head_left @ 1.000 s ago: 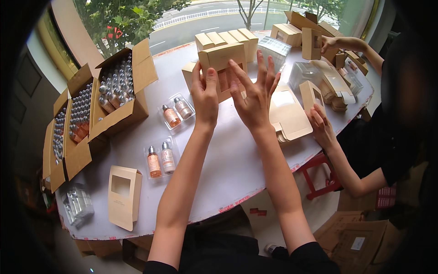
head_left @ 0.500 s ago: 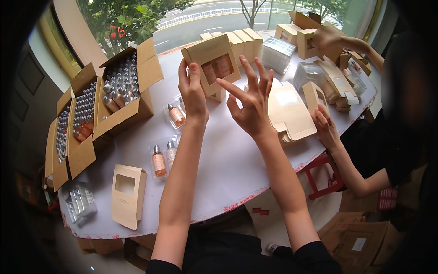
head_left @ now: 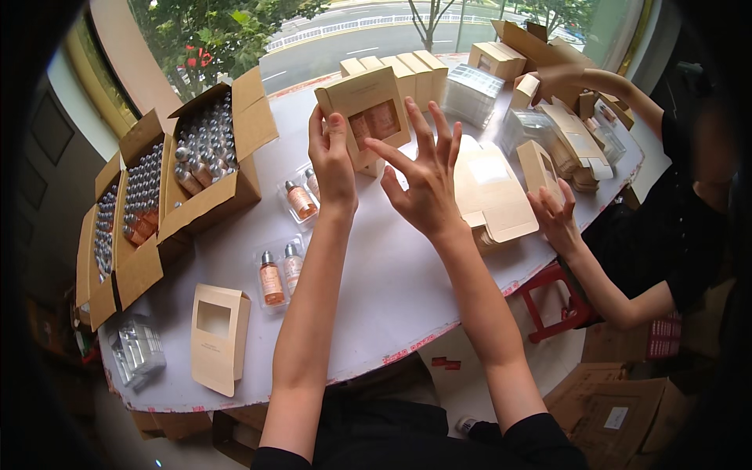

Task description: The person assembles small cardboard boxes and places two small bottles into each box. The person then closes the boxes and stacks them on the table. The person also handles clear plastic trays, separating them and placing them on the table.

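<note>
A kraft-brown windowed gift box (head_left: 345, 98) is held up over the table in my left hand (head_left: 334, 160), thumb on its front face and fingers round its left side. Pinkish bottles show through its window. My right hand (head_left: 427, 176) is spread beside it, index fingertip at the lower part of the box and the other fingers stretched upward by its right edge. Below my left hand, clear plastic trays with bottles lie on the table: one with an orange bottle (head_left: 301, 200), another with an orange bottle (head_left: 271, 280) beside a paler bottle (head_left: 292, 266).
Open cartons packed with bottles (head_left: 207, 141) stand at left. A windowed box (head_left: 220, 337) and clear trays (head_left: 139, 352) lie near left. Flat box blanks (head_left: 497, 200) lie at right, closed boxes (head_left: 415, 78) behind. At right, a co-worker's hand (head_left: 554, 213) holds another box (head_left: 539, 168).
My right hand has shifted slightly left and its index finger has moved lower along the box. The box has tilted a little. The co-worker's far hand has come down onto a small box.
</note>
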A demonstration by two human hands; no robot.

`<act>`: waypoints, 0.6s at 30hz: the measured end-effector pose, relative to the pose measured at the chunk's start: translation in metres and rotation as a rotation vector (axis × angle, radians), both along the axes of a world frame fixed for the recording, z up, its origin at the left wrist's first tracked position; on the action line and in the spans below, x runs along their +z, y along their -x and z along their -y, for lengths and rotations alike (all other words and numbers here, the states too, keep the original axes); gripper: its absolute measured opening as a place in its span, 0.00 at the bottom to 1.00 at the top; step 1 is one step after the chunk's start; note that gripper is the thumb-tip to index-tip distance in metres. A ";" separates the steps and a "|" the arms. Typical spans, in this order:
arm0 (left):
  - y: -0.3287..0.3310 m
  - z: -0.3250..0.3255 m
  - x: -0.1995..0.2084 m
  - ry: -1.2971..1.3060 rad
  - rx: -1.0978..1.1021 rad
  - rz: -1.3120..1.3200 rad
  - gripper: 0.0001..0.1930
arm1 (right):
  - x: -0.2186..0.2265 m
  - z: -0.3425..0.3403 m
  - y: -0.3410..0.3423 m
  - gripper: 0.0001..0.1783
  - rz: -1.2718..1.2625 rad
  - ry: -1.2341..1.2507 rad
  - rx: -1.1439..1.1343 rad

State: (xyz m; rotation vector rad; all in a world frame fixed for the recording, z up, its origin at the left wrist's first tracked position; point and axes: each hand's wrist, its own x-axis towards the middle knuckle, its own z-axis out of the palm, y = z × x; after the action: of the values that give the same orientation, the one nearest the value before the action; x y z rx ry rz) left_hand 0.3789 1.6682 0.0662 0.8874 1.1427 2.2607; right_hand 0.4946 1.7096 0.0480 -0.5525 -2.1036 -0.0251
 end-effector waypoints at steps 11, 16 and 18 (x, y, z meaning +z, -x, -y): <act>-0.011 -0.003 0.000 0.039 -0.095 -0.220 0.22 | 0.004 -0.005 -0.007 0.22 -0.148 -0.027 -0.076; -0.006 0.002 0.006 0.014 -0.041 -0.128 0.24 | 0.002 -0.001 -0.003 0.12 -0.137 -0.061 0.009; -0.004 0.002 0.005 0.019 -0.039 -0.115 0.24 | 0.002 0.000 -0.002 0.13 -0.130 -0.055 0.015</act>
State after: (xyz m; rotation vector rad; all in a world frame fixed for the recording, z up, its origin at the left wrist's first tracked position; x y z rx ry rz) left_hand 0.3830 1.6657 0.0713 1.0354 1.1835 2.1886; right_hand 0.4964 1.7094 0.0496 -0.4922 -1.9742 -0.0367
